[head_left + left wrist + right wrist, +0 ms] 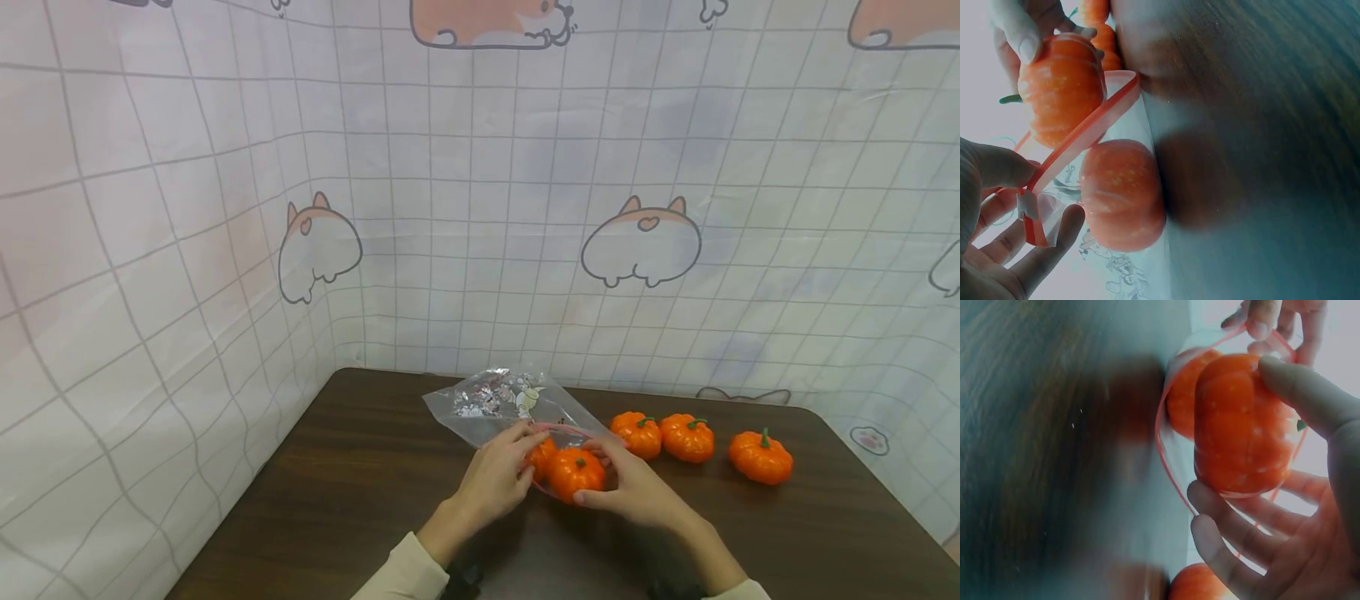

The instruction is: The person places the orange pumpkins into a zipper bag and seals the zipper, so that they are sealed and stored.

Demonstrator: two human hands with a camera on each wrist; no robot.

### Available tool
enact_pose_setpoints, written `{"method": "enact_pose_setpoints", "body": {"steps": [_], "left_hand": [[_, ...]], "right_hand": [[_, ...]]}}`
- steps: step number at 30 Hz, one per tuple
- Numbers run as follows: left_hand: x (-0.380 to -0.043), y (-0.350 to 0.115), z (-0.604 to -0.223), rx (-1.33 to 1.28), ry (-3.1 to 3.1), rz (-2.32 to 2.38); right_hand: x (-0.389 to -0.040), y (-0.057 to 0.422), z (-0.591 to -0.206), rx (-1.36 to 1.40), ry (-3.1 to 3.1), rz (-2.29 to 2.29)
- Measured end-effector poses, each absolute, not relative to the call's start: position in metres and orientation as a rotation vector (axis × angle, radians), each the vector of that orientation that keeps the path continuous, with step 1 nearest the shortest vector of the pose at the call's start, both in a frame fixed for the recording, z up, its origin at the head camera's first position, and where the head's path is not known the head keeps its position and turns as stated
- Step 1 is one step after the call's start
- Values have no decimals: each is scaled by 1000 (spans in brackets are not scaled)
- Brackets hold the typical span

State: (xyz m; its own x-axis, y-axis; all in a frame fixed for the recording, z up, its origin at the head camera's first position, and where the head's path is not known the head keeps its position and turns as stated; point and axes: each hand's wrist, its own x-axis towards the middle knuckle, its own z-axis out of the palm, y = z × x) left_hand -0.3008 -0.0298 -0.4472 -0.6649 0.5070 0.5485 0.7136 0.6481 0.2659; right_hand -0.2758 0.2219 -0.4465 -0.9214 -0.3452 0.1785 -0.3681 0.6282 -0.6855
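A clear plastic bag with printed cartoon figures lies on the table, its red-edged mouth spread toward me. My left hand pinches that red edge by the white slider, between thumb and fingers. One small orange pumpkin sits inside the bag, seen through the plastic. At the mouth, my right hand holds a second pumpkin with a green stem, thumb on one side and fingers on the other. In the right wrist view the red rim runs around this held pumpkin.
Three more orange pumpkins stand to the right of the bag: one near it, one beside that, and one farther right. The dark wooden table meets a grid-patterned cloth behind and at the left.
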Motion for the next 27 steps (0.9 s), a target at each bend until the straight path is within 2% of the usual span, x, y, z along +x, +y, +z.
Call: {"method": "enact_pose_setpoints", "body": {"steps": [11, 27], "left_hand": [[-301, -28, -447, -993, -2426, -677], [-299, -25, -447, -1015, -2402, -670]], "right_hand": [[-275, 208, -449, 414, -2818, 1094], [-275, 194, -455, 302, -2817, 1030]]}}
